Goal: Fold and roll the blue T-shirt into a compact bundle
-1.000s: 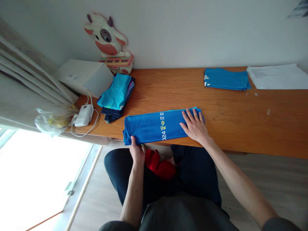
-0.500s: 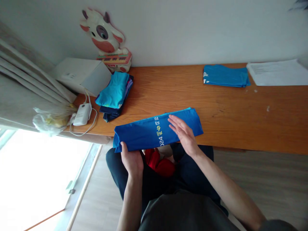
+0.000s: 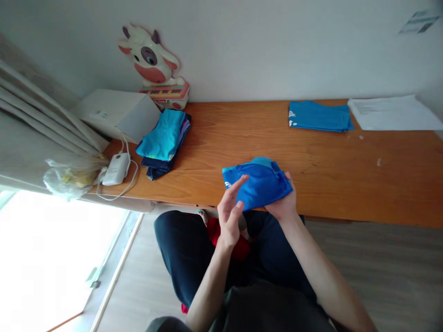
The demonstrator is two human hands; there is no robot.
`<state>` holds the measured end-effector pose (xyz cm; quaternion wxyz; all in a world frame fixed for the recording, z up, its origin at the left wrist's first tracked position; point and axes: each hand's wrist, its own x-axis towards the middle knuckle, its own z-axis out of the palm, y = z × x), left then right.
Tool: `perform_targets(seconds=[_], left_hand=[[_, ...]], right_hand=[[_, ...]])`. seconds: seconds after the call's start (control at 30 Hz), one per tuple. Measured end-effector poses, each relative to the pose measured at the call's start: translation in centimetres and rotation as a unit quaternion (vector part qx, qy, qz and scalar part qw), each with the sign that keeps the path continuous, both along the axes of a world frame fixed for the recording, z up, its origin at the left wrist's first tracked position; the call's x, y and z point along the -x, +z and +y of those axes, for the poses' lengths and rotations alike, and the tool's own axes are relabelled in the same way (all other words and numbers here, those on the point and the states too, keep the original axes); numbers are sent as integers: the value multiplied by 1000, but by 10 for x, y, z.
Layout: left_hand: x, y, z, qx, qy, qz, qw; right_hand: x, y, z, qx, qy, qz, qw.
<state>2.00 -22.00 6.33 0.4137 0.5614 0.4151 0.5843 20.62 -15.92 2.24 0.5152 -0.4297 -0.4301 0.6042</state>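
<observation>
Two hands are meeting at the near edge of a wooden table point(image 3: 328, 170), working a folded blue shirt point(image 3: 258, 186) that is lying there in a compact bundle, slightly right of the scene's middle. The left hand point(image 3: 230, 214) is hovering at the bundle's near-left corner with its fingers straight and loosely together, the fingertips just touching the cloth and gripping nothing. The right hand point(image 3: 285, 205) is sitting at the bundle's near-right corner, its fingers curling around the fabric's edge and holding it, with most of them hidden beneath the cloth. Lying at the far right of the table are another folded blue shirt point(image 3: 318, 116) and, just beside it further right, a sheet of white paper point(image 3: 394, 113). Sitting at the far left are a stack of folded clothes point(image 3: 164, 140), a white box point(image 3: 119, 113), a small white device with a cable point(image 3: 116, 168) and a cow-shaped toy point(image 3: 155, 64) against the wall.
</observation>
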Motion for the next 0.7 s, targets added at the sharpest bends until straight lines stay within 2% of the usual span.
perform_targets(seconds=[0.13, 0.27, 0.37, 0.43, 0.53, 0.6, 0.7], left_hand=[[18, -37, -7, 16, 99, 68, 993], [34, -62, -6, 10, 76, 263, 962], [34, -70, -3, 20, 59, 377, 924], [31, -73, -1, 25, 74, 411, 908], [25, -79, 1, 31, 100, 421, 901], [22, -82, 1, 33, 107, 421, 900], [22, -84, 1, 36, 108, 423, 899]], right_hand=[[-26, 4, 6, 36, -22, -20, 999], [-47, -1, 17, 72, -12, -55, 996], [-73, -7, 32, 21, -19, -163, 986], [-92, -12, 41, -20, -39, -283, 958], [-112, -16, 45, -80, -54, -455, 885], [-115, -15, 41, -109, -54, -537, 835], [-108, -10, 34, -104, -29, -626, 772]])
